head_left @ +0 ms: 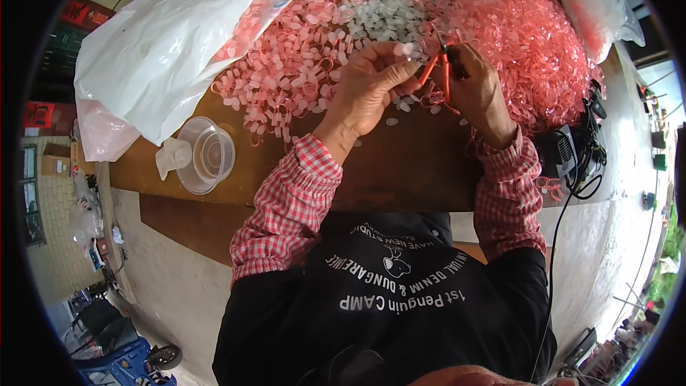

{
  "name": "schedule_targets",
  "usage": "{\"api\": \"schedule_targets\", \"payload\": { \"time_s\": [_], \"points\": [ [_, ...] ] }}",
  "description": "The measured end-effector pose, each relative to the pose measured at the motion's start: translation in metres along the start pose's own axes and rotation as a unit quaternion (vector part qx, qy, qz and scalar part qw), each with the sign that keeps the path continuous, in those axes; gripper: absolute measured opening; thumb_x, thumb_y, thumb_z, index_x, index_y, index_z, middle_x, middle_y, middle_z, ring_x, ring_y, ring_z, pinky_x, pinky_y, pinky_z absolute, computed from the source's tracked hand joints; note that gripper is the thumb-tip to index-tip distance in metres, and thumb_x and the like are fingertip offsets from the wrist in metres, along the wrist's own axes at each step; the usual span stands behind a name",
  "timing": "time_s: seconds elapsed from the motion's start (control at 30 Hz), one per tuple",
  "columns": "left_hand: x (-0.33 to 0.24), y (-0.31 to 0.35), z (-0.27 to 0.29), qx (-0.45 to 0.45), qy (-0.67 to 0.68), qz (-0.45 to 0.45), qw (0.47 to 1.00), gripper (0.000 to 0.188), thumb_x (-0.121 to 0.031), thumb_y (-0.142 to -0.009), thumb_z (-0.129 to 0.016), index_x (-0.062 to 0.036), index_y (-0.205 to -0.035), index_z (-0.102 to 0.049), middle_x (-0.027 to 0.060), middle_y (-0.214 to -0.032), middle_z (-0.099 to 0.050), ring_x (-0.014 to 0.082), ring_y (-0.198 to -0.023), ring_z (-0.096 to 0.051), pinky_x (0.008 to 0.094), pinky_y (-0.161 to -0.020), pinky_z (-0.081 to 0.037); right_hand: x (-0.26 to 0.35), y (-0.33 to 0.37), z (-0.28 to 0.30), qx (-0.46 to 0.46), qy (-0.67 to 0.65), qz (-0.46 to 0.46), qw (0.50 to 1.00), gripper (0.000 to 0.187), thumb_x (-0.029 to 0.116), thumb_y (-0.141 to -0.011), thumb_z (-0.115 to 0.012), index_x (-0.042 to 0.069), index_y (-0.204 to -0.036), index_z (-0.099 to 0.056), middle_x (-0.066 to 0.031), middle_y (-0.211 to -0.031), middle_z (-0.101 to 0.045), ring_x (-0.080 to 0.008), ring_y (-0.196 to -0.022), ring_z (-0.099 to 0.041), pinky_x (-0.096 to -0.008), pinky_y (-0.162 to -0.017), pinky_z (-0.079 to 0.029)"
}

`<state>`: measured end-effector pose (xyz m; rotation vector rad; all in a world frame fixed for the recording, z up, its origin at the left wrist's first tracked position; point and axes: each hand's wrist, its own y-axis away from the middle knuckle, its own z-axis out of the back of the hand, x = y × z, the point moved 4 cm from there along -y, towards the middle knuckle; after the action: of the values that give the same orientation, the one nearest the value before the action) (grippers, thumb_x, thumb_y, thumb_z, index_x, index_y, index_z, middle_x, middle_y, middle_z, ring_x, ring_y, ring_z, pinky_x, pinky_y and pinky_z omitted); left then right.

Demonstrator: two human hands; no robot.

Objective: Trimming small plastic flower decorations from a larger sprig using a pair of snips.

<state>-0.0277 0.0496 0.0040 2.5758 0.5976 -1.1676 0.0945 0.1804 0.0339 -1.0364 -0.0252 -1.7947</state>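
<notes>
Above the wooden table (407, 164), my left hand (368, 89) pinches a small translucent plastic piece (407, 51) between thumb and fingers. My right hand (477, 86) is closed around a pair of red-handled nippers (448, 84), jaws pointing away from me. The nippers are close beside the left fingertips; whether their jaws touch the piece is too small to tell. Past both hands lie a large heap of pink plastic pieces (514, 43), a looser pink spread (286, 78) on the left, and a whitish translucent pile (386, 14) between them.
A big white plastic bag (164, 50) covers the table's far left. Nearer stands a clear round tub (207, 156) with a crumpled translucent bag (171, 157) against it. At right are a clear bag (597, 18) with pink contents and black cables (589, 143), one hanging over the edge.
</notes>
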Motion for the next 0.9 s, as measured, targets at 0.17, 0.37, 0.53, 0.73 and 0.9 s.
{"api": "schedule_targets", "payload": {
  "time_s": [0.17,0.37,0.53,0.73,0.9],
  "points": [
    [-0.001,-0.001,0.003,-0.029,-0.013,-0.030,0.999,0.025,-0.008,-0.086,-0.072,-0.0099,-0.107,-0.058,0.0007,-0.091,-0.063,0.0135,-0.076,-0.063,0.0270,-0.068,-0.052,0.013,0.008,-0.003,-0.032,0.115,0.131,0.984,0.033,0.010,-0.079,-0.072,0.001,-0.105,-0.055,-0.0171,-0.092,-0.057,-0.0367,-0.077,-0.060,-0.0402,-0.065,-0.049],
    [-0.008,0.003,-0.006,-0.027,-0.068,-0.136,0.988,0.029,-0.002,-0.083,-0.074,-0.0048,-0.106,-0.056,0.0039,-0.088,-0.064,0.0116,-0.071,-0.063,0.0219,-0.060,-0.053,0.019,0.011,-0.005,0.030,0.115,0.108,0.987,0.045,0.014,-0.075,-0.077,-0.001,-0.108,-0.051,-0.0210,-0.097,-0.056,-0.0402,-0.081,-0.060,-0.0425,-0.067,-0.049],
    [-0.006,0.003,-0.008,0.008,-0.019,-0.089,0.996,0.025,-0.009,-0.088,-0.070,-0.0035,-0.110,-0.059,0.0058,-0.092,-0.066,0.0131,-0.070,-0.064,0.0278,-0.063,-0.055,0.018,0.012,-0.007,0.034,0.083,0.084,0.992,0.044,0.015,-0.076,-0.077,-0.001,-0.107,-0.051,-0.0215,-0.096,-0.056,-0.0417,-0.085,-0.060,-0.0439,-0.068,-0.049],
    [-0.006,0.000,-0.005,0.012,-0.014,-0.091,0.996,0.020,-0.012,-0.090,-0.068,-0.0051,-0.108,-0.065,0.0067,-0.094,-0.068,0.0111,-0.071,-0.062,0.0248,-0.061,-0.051,0.017,0.012,-0.007,0.041,0.066,0.083,0.994,0.044,0.016,-0.076,-0.077,-0.002,-0.106,-0.051,-0.0219,-0.095,-0.056,-0.0424,-0.084,-0.060,-0.0444,-0.068,-0.049],
    [0.000,0.000,-0.003,-0.003,-0.035,-0.063,0.997,0.020,-0.013,-0.089,-0.070,-0.0050,-0.107,-0.066,0.0060,-0.092,-0.070,0.0087,-0.073,-0.061,0.0221,-0.062,-0.048,0.022,0.012,-0.006,0.029,0.076,0.097,0.992,0.046,0.017,-0.076,-0.078,-0.002,-0.106,-0.049,-0.0221,-0.095,-0.054,-0.0428,-0.085,-0.059,-0.0444,-0.068,-0.049]
  ]
}}
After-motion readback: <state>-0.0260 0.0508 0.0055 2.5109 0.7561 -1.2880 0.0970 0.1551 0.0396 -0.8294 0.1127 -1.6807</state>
